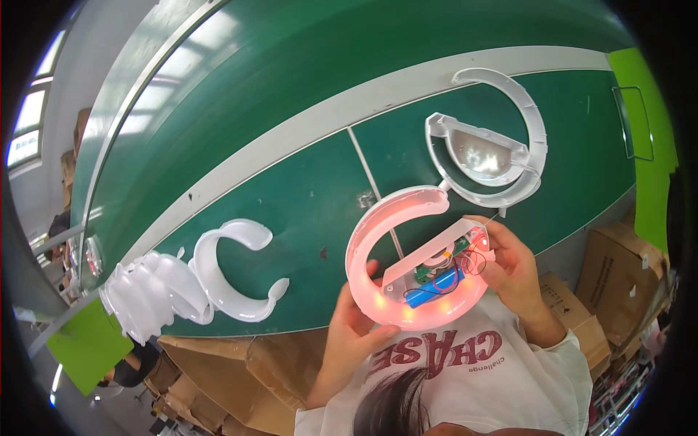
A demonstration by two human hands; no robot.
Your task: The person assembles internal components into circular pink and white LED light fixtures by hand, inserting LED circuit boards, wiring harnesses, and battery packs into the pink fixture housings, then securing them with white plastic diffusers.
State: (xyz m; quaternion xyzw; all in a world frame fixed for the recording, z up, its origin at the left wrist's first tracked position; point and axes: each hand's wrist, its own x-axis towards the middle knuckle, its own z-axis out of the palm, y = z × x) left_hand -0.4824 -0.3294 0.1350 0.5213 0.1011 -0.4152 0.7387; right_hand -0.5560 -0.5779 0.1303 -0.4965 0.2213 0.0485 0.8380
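Observation:
Between my two hands is a curved, white plastic lamp housing [361, 251], glowing pink-red with a few orange light spots along its lower curve. Its open compartment shows a blue cylindrical battery [435, 288], a green circuit board [430, 272] and thin red and black wires. My left hand [350, 320] is closed around the lower left of the curve, thumb in front. At the compartment's right end, my right hand [512, 270] grips the edge by the wires; its fingertips are partly hidden. Beyond them, a matching white housing part [534, 123] with a greyish half-round panel [480, 155] lies on the bench.
Several nested white curved shells [149, 291] lie at the left of the green bench [305, 196], one C-shaped shell [211, 276] at their right end. A grey rail [327, 102] crosses behind. Cardboard boxes [622, 276] stand below the bench at right, and more [247, 370] at lower left.

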